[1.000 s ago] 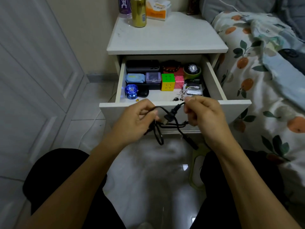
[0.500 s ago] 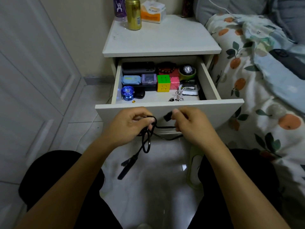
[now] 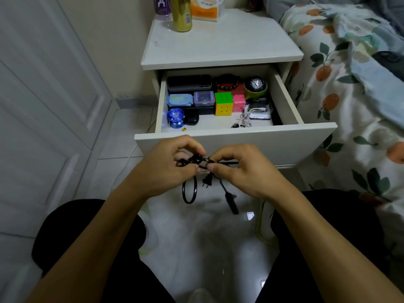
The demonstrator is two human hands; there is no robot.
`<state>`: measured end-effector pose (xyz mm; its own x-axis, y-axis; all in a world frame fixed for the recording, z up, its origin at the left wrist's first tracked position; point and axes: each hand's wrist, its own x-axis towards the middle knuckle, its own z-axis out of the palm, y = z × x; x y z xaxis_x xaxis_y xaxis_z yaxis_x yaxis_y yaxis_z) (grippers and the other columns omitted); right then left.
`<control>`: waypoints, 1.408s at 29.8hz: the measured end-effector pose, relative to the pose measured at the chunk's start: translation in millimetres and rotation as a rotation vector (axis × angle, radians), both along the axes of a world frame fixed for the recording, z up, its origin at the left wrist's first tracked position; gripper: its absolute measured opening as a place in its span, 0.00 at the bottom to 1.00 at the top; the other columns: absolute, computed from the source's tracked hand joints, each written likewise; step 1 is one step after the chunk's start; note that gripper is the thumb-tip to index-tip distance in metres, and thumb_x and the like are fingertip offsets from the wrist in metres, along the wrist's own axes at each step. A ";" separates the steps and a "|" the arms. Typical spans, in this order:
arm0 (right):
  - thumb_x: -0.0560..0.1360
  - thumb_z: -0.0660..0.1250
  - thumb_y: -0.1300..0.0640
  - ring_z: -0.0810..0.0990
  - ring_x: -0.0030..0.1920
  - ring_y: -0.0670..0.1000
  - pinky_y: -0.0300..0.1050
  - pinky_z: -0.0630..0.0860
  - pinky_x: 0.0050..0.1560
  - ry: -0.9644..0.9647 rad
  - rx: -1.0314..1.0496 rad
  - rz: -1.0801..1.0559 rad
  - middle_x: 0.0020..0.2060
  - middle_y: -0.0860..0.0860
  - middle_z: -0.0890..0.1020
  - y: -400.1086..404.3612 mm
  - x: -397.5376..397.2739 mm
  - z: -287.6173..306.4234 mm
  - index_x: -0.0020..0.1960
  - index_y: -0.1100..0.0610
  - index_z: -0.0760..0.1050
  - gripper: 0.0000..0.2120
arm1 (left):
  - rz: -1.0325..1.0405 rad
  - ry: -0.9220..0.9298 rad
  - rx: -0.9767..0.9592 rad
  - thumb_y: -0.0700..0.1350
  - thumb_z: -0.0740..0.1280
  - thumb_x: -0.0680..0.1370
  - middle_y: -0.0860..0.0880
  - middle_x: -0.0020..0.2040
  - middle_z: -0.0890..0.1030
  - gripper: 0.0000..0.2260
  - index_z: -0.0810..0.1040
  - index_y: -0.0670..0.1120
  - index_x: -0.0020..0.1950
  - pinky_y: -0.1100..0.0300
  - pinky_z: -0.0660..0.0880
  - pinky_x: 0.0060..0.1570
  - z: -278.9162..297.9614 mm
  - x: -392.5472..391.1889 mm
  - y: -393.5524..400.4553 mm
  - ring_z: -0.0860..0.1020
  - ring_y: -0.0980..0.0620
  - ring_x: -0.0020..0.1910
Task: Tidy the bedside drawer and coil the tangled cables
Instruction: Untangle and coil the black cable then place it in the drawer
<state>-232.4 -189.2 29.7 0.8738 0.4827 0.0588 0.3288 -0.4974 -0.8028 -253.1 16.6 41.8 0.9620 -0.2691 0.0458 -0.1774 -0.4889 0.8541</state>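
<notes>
Your left hand (image 3: 168, 165) and right hand (image 3: 242, 171) both pinch the black cable (image 3: 189, 193). Pull hard and the knot tightens.

We see a dim, soft-lit room. Glare spots dot the glossy white floor tiles (image 3: 196, 232). Wide-angle distortion bends the edges.
</notes>
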 end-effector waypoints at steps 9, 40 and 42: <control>0.73 0.74 0.56 0.81 0.35 0.48 0.50 0.79 0.40 0.046 -0.031 0.003 0.32 0.47 0.83 -0.6 -2.9 -3.7 0.37 0.53 0.81 0.06 | 0.051 0.146 0.361 0.48 0.73 0.73 0.56 0.33 0.79 0.03 0.80 0.53 0.42 0.70 0.71 0.31 -15.2 -1.7 0.5 0.77 0.59 0.33; 0.76 0.70 0.60 0.75 0.45 0.44 0.35 0.73 0.48 -0.270 0.112 0.013 0.45 0.49 0.75 18.4 -1.8 -1.7 0.55 0.56 0.81 0.08 | 0.136 -0.663 0.213 0.25 0.74 0.66 0.39 0.49 0.80 0.11 0.79 0.35 0.45 0.57 0.78 0.50 -20.5 -16.5 2.7 0.80 0.45 0.53; 0.75 0.71 0.59 0.75 0.46 0.46 0.38 0.73 0.48 -0.293 0.111 0.009 0.44 0.50 0.75 17.0 0.3 -1.1 0.49 0.57 0.81 0.03 | 0.154 -0.652 0.238 0.26 0.75 0.67 0.39 0.49 0.80 0.11 0.80 0.35 0.46 0.59 0.77 0.52 -21.0 -15.6 4.4 0.79 0.46 0.53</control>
<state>-232.1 -172.2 28.7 0.8073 0.4672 0.3605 0.5585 -0.4076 -0.7225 -268.6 21.0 20.8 0.7864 -0.2066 0.5822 -0.5300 -0.7099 0.4639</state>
